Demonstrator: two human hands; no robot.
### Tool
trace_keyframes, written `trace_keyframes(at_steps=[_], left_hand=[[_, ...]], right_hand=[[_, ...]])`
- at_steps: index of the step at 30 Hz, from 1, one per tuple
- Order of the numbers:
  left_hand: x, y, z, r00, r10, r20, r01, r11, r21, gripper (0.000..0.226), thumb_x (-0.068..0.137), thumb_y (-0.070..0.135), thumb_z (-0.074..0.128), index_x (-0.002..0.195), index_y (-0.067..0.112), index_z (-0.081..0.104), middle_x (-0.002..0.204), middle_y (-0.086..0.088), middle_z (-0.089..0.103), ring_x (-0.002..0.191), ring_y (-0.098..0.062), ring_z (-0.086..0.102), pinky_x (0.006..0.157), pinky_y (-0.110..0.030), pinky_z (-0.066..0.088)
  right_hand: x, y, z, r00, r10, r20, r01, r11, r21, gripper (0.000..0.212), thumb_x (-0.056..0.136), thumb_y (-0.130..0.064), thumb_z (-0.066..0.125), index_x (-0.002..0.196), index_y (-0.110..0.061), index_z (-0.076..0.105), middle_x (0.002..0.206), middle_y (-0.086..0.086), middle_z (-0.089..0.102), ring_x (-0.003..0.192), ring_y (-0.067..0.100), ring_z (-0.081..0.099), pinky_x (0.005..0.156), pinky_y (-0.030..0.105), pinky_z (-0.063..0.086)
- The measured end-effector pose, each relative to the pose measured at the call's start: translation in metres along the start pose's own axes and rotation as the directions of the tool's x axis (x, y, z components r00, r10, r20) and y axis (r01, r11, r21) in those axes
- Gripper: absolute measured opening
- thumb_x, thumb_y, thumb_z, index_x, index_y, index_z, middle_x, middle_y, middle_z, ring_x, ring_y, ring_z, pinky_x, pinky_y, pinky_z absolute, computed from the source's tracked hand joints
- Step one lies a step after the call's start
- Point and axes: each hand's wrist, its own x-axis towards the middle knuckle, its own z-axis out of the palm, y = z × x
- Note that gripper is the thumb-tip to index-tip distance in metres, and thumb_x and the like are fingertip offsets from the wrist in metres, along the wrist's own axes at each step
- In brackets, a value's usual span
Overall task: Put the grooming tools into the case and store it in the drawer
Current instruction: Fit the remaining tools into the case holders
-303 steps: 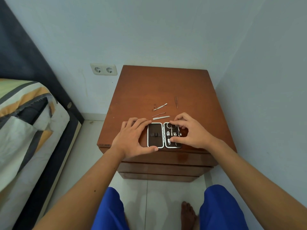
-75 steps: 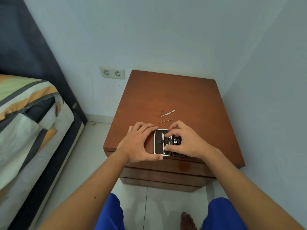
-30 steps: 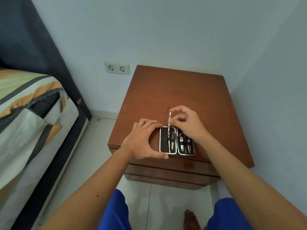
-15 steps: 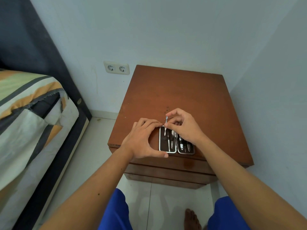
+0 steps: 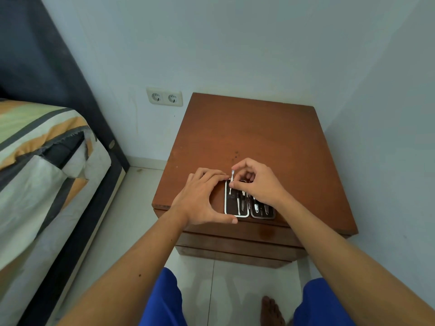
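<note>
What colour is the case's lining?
Dark brown, with a white rim on the case; head view.

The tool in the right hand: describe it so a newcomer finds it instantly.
On the brown nightstand, near its front edge, lies an open case steadied by the left hand. Over the case's left half, the right hand pinches a thin silver tool. It alone pokes out past the case's far edge; the others lie inside.
</note>
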Motion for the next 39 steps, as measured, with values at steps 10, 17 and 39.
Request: trace_keyframes(at_steps=[10,17,39], left_hand=[[0.0,-0.002,0.001,1.0,-0.002,-0.005,0.002,1.0,0.004,0.118,0.057,0.096,0.072,0.152,0.029,0.05,0.15,0.015,0.043,0.14,-0.007,0.032,0.114,-0.035,0.03],[0.0,-0.002,0.002,1.0,-0.002,-0.008,0.002,1.0,0.01,0.119,0.056,0.098,0.069,0.152,0.029,0.05,0.149,0.016,0.043,0.14,-0.006,0.031,0.114,-0.034,0.03],[0.001,-0.002,0.001,1.0,-0.01,0.004,0.01,1.0,0.019,0.12,0.059,0.099,0.068,0.154,0.029,0.046,0.153,0.016,0.041,0.142,-0.007,0.029,0.117,-0.032,0.025]], right_hand=[[-0.011,-0.002,-0.002,0.981,-0.073,0.178,0.127,0.941,-0.313,0.056,0.066,-0.06,0.087,0.115,-0.037,0.072,0.112,-0.014,0.057,0.115,0.012,0.041,0.101,0.028,0.041],[-0.021,-0.005,-0.003,0.979,-0.068,0.192,0.125,0.946,-0.301,0.059,0.065,-0.064,0.085,0.116,-0.04,0.07,0.113,-0.016,0.055,0.116,0.01,0.04,0.1,0.024,0.039],[0.042,-0.002,-0.026,0.982,-0.066,0.179,0.166,0.759,-0.63,0.007,0.104,-0.025,0.058,0.104,-0.022,0.065,0.108,-0.004,0.063,0.105,0.018,0.059,0.095,0.035,0.049]])
